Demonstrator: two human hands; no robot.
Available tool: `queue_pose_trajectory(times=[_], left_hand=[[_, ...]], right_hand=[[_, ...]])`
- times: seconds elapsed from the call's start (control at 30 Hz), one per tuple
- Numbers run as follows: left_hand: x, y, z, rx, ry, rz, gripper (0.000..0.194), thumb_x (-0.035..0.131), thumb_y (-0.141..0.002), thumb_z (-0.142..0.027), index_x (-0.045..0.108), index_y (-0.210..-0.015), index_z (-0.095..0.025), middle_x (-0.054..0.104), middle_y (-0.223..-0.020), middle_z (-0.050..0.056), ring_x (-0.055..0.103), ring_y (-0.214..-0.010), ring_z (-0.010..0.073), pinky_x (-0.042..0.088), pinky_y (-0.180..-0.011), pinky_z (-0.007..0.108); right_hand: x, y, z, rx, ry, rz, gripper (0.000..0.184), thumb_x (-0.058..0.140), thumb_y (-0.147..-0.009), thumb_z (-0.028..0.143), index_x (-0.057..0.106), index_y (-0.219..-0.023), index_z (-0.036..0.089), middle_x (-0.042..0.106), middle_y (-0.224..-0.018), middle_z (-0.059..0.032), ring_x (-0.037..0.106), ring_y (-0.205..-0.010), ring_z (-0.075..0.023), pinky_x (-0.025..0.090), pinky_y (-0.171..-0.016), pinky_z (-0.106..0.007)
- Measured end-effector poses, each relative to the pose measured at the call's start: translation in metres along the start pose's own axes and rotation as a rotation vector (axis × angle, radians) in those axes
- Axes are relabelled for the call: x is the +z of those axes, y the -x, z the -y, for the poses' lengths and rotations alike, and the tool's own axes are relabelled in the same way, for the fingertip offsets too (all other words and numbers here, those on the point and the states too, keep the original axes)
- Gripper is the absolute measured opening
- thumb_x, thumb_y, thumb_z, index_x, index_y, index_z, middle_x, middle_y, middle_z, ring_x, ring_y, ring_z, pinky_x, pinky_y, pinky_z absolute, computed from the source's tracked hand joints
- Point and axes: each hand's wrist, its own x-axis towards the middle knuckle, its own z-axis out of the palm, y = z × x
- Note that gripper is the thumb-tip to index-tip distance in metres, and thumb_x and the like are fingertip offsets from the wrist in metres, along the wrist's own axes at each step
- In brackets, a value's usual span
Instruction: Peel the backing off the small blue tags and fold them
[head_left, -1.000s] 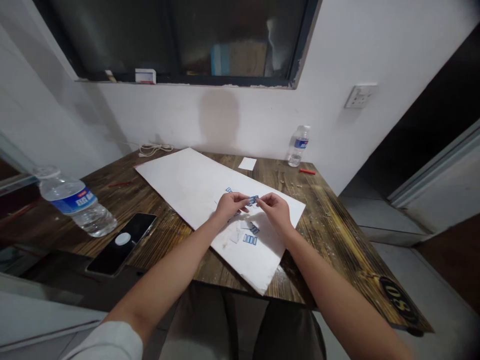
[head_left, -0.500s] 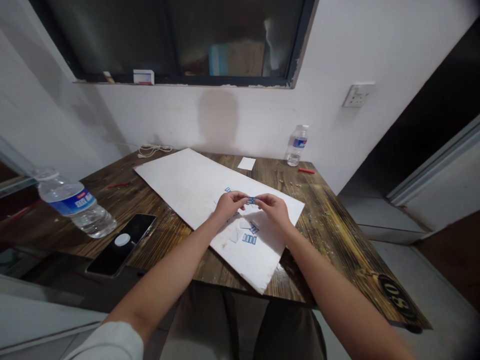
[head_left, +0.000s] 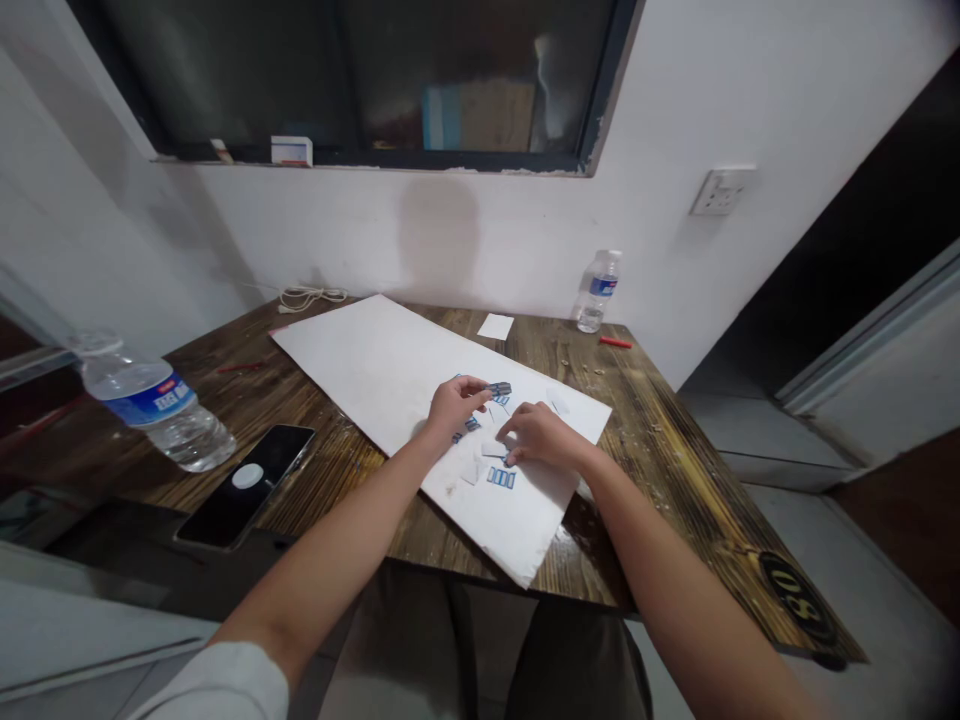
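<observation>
A small blue-and-dark card (head_left: pixel 499 389) is poking out, slightly tilted, from the fingertips of the left hand (head_left: pixel 459 405). From where I'm standing, another blue piece (head_left: pixel 505 461) is lying mostly hidden at the fingertips of the right hand (head_left: pixel 536 436). Just beside it, a blue-striped card (head_left: pixel 501 478) is lying flat.

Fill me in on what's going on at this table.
Over a white board on the wooden table, the left hand holds a small blue-marked piece. The right hand is down at the loose pieces on the board; whether it grips one is unclear. A phone lies off to the left.
</observation>
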Motion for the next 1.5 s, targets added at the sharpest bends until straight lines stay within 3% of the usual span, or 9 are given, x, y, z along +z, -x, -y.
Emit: queue_pose_trajectory(times=[0.27,0.47,0.67,0.83,0.93,1.07,1.23,1.37,1.5], left_hand=[[0.003,0.017,-0.012,-0.092,0.094,0.522,0.027,0.075,-0.071,-0.032,0.064,-0.088,-0.015,0.066,-0.071,0.004,0.064,-0.062,0.0129,0.048,-0.057,0.024],[0.003,0.019,-0.009,-0.205,0.142,0.678,0.026,0.076,-0.070,-0.028,0.064,-0.089,-0.016,0.067,-0.078,0.005,0.063,-0.062,0.0116,0.050,-0.062,0.027],[0.004,0.018,-0.011,-0.214,0.059,0.598,0.024,0.076,-0.069,-0.030,0.066,-0.086,-0.018,0.066,-0.074,0.004,0.062,-0.061,0.0116,0.049,-0.058,0.025],[0.003,0.017,-0.012,-0.228,0.035,0.518,0.024,0.077,-0.067,-0.031,0.067,-0.084,-0.017,0.067,-0.073,0.005,0.063,-0.060,0.0126,0.050,-0.056,0.025],[0.004,0.018,-0.015,-0.260,0.034,0.479,0.022,0.077,-0.067,-0.027,0.066,-0.084,-0.017,0.068,-0.075,0.006,0.064,-0.061,0.0133,0.051,-0.056,0.025],[0.007,0.020,-0.018,-0.277,0.035,0.405,0.020,0.076,-0.068,-0.022,0.064,-0.084,-0.016,0.067,-0.073,0.006,0.066,-0.063,0.0156,0.052,-0.055,0.027],[0.008,0.018,-0.017,-0.252,0.098,0.238,0.023,0.077,-0.069,-0.024,0.060,-0.082,-0.014,0.067,-0.075,0.007,0.066,-0.059,0.0158,0.052,-0.050,0.026],[0.008,0.014,-0.014,-0.248,0.165,0.111,0.027,0.078,-0.068,-0.026,0.059,-0.083,-0.013,0.067,-0.074,0.005,0.066,-0.058,0.0151,0.050,-0.048,0.023],[0.007,0.012,-0.011,-0.203,0.186,0.103,0.031,0.080,-0.066,-0.029,0.060,-0.084,-0.013,0.069,-0.077,0.005,0.068,-0.059,0.0157,0.051,-0.050,0.024]], right_hand=[[0.004,-0.002,-0.003,0.076,0.066,0.049,0.036,0.086,-0.055,0.037,0.072,-0.086,0.023,0.063,-0.089,-0.0038,0.056,-0.078,-0.0192,0.041,-0.067,-0.028],[-0.002,0.001,0.000,-0.007,0.021,0.070,0.033,0.084,-0.058,0.034,0.071,-0.085,0.021,0.063,-0.088,-0.0034,0.055,-0.079,-0.0179,0.040,-0.070,-0.027],[-0.005,0.002,0.008,0.080,-0.103,0.070,0.024,0.080,-0.058,0.026,0.068,-0.078,0.021,0.066,-0.074,-0.0006,0.055,-0.067,-0.0167,0.038,-0.061,-0.025],[-0.007,0.001,0.009,0.148,-0.202,-0.036,0.010,0.071,-0.062,0.025,0.066,-0.069,0.020,0.062,-0.061,0.0034,0.051,-0.059,-0.0136,0.034,-0.055,-0.023],[-0.010,-0.001,0.006,0.217,-0.246,-0.192,0.011,0.067,-0.066,0.030,0.065,-0.065,0.019,0.061,-0.060,0.0023,0.049,-0.057,-0.0127,0.034,-0.055,-0.024],[-0.013,-0.003,0.002,0.286,-0.364,-0.519,0.026,0.070,-0.067,0.045,0.064,-0.067,0.019,0.059,-0.061,0.0003,0.047,-0.057,-0.0129,0.035,-0.055,-0.026],[-0.017,-0.002,0.012,0.182,-0.709,-0.753,0.035,0.070,-0.069,0.051,0.056,-0.076,0.021,0.059,-0.063,0.0005,0.052,-0.058,-0.0133,0.042,-0.057,-0.027],[-0.014,-0.002,0.023,0.125,-0.841,-0.681,0.034,0.071,-0.070,0.050,0.054,-0.077,0.021,0.063,-0.063,-0.0007,0.059,-0.063,-0.0155,0.048,-0.065,-0.031],[-0.005,-0.004,0.024,0.169,-0.881,-0.553,0.036,0.073,-0.067,0.050,0.055,-0.074,0.020,0.066,-0.065,-0.0026,0.061,-0.061,-0.0160,0.050,-0.065,-0.032]])
